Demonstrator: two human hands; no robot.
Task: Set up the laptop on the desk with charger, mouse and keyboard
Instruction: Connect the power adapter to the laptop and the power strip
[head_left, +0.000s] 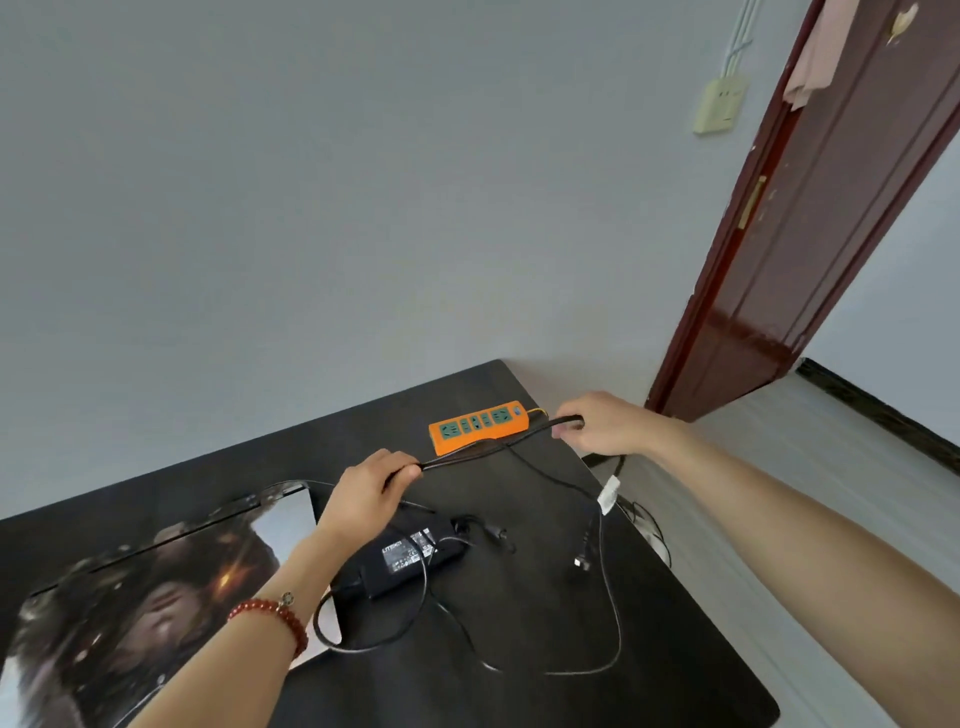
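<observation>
A folded cable (483, 451) is held taut at centre frame above the dark surface (675, 649), pinched by the left hand (371, 491) and right hand (605, 423). The charger brick (410, 558) lies below. The cable is judged limp, light; best gripped near its ends.

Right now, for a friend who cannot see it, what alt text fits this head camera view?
Two bare hands stretch a folded bundle of black cable taut above a dark desk, left hand gripping one end and right hand the other. Beneath lie a black charger brick, its loose plug and an orange power strip.
</observation>
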